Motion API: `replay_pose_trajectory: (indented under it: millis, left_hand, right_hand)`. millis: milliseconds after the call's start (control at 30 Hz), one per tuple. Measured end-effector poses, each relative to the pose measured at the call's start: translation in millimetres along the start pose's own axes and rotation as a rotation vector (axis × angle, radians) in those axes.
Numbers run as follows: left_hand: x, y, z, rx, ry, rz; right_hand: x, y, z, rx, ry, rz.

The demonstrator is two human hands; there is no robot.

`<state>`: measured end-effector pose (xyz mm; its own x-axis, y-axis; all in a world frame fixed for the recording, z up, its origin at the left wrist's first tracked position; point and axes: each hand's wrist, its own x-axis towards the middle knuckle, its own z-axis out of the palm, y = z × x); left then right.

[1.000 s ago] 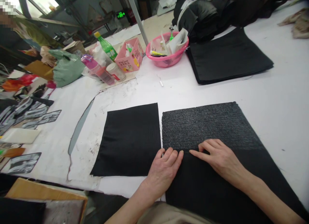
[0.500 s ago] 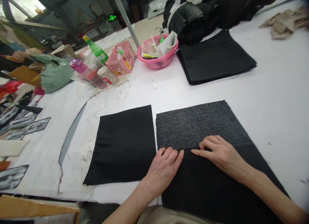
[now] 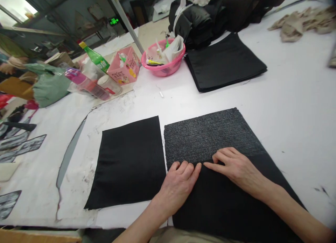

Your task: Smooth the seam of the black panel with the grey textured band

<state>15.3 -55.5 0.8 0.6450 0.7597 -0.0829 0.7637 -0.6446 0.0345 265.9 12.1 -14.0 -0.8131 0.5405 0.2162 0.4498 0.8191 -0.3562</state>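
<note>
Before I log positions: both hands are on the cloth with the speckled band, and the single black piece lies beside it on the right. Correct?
Not quite: the single black piece lies beside the cloth on the left, not the right, as the head view shows. The left hand and right hand are indeed on it.

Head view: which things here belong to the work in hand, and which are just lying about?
In the work, apparently:
dark cloth with speckled end, under the left hand and right hand
probably the plain black cloth beside it

Lying about, apparently:
pink basin
pink box
green bottle
green bag
tan cloth
</note>
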Motion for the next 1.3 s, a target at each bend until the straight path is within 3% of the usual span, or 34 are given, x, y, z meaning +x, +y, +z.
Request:
replay_pose_trajectory:
  millis: [300,767,1300]
  left_hand:
    - [10.7,1.5,-3.9,-0.022,-0.022,0.041]
    - [23.6,10.7,-9.9,0.001,-0.032,0.088]
    - [35.9,17.2,-9.8,-0.007,-0.017,0.129]
  right_hand:
    - [-16.1,18.7,-15.8,0.042,-0.030,0.029]
    - [-24.7,16.5,-15.0,-0.011,-0.037,0.051]
    - [-42.5,23.4,-18.4,0.009,0.090,0.139]
